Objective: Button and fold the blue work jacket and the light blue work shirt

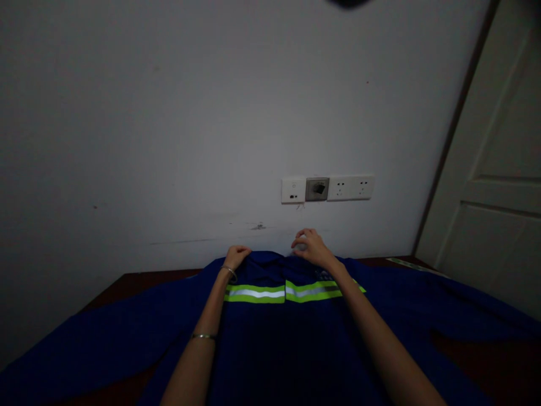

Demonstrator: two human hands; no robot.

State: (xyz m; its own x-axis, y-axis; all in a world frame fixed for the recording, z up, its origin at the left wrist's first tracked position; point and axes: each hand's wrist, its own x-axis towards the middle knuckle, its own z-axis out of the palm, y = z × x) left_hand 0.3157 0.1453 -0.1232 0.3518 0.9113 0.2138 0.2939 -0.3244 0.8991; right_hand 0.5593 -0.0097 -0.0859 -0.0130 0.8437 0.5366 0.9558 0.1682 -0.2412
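Observation:
A blue work jacket (287, 344) lies spread out with its sleeves stretched to both sides. Across its chest run yellow-green reflective strips (256, 294) with a silver band. At the collar's left side, my left hand (237, 256) has its fingers pinched together on the fabric. My right hand (311, 248) is just above the right side of the collar, fingers curved and apart, with nothing seen between them. Bracelets (203, 336) circle my left wrist and forearm. The jacket's lower part is dark and hard to make out.
The jacket rests on a dark red table (127, 287) pushed against a pale wall (169, 124). Sockets and a switch panel (327, 189) sit on the wall above the collar. On the right stands a panelled door (499, 186). A patterned strip (416, 266) lies along the table's back edge.

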